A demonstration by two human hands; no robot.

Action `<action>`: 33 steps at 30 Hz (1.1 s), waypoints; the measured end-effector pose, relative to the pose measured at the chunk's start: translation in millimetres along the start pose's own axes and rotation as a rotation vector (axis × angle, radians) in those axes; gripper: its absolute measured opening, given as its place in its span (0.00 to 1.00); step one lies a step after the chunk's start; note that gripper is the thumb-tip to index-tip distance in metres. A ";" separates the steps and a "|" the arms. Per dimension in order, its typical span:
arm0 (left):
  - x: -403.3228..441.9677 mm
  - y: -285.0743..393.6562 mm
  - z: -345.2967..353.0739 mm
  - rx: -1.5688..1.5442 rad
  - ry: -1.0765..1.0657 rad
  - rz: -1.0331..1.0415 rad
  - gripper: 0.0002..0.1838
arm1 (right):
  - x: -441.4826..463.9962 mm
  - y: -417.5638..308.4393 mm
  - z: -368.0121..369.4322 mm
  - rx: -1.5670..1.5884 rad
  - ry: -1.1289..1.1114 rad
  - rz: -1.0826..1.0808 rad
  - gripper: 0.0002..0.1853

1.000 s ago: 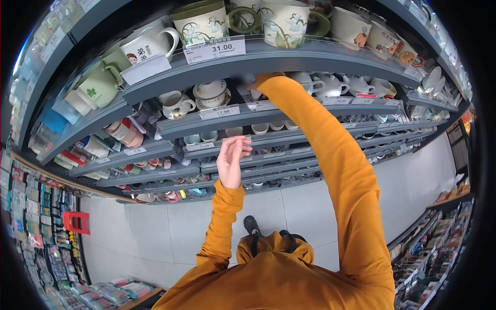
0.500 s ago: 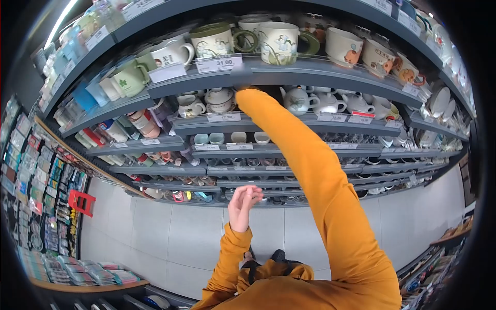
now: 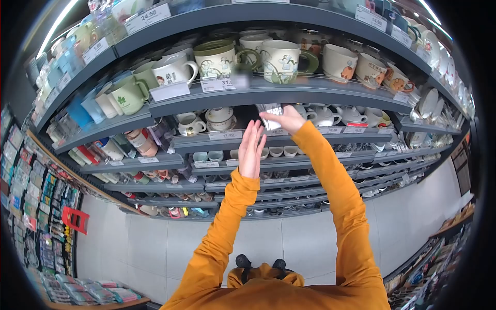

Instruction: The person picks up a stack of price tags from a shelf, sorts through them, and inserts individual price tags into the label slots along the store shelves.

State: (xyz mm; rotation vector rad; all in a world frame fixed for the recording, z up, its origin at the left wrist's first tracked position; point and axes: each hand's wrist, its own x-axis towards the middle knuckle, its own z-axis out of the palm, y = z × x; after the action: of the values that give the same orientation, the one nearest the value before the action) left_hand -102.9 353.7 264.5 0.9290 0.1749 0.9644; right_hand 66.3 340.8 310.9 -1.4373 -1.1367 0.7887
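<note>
My right hand is closed on a small whitish, shiny thing with faint markings, too unclear to name. It is held in front of the teapot shelf. My left hand is raised just left of and below it, palm up and fingers stretched out, with nothing in it. Whether the left fingertips touch the pale thing I cannot tell. Behind the hands, a floral teapot and a small white pitcher sit on the left of that shelf. White teapots stand to the right.
The shelf above carries flower-patterned mugs with green handles, a green mug and orange-patterned cups. Price tags line the shelf edges. Bowls stand lower down. A red stool-like thing is on the left.
My right hand, earlier reaching at the teapot shelf and mostly hidden, has drawn back with the small whitish thing. My left hand has risen towards it and its curled fingers have straightened.
</note>
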 end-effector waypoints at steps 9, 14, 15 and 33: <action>-20.2 -11.9 17.3 0.026 -0.277 -0.318 0.21 | -137.2 15.0 27.3 0.225 -0.291 0.051 0.30; -79.5 -6.9 43.7 -0.021 0.090 -0.001 0.23 | -200.7 30.7 38.6 0.564 -0.016 -0.021 0.21; -92.5 -1.7 55.0 -0.008 0.211 0.081 0.25 | -214.2 29.5 41.2 0.636 0.032 0.041 0.19; -182.5 -57.6 140.0 -0.121 0.281 0.144 0.09 | -320.1 8.5 33.0 0.485 0.377 -0.108 0.15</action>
State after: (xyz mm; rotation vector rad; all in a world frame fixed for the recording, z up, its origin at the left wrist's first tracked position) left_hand -102.7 116.6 261.0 0.6991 0.2865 1.2250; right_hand -65.0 51.6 258.7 -1.0484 -0.6682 0.6283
